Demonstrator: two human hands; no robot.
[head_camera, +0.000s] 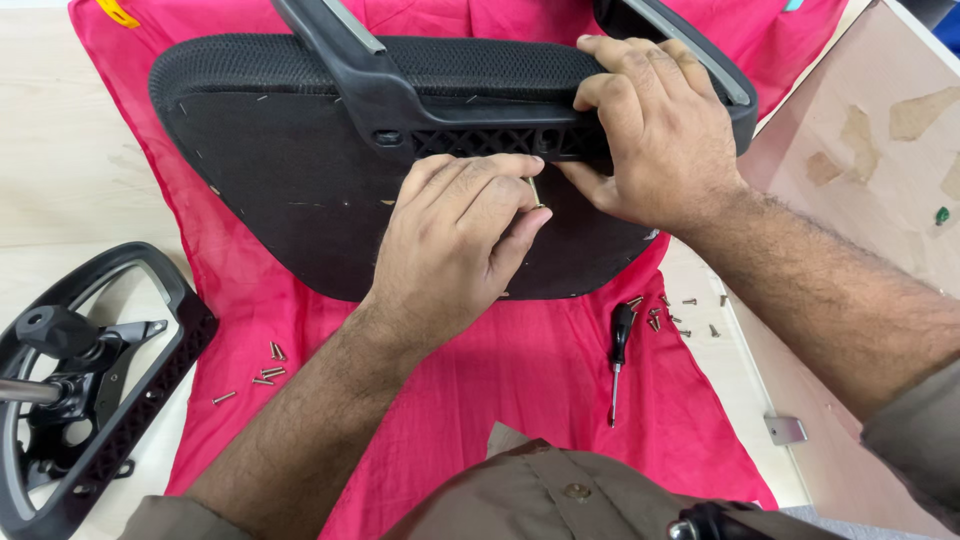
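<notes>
A black chair seat (290, 190) lies upside down on a red cloth (520, 370), with a black plastic armrest bracket (470, 120) fitted across it. My left hand (455, 240) pinches a small metal screw (534, 190) at the bracket's ribbed edge. My right hand (655, 130) presses down on the bracket's right end, fingers curled over it.
A black-handled screwdriver (619, 355) lies on the cloth to the right, beside several loose screws (670, 315). More screws (265, 375) lie at the left. A second black armrest frame (80, 390) rests on the pale floor at the left. A brown board (870, 200) lies right.
</notes>
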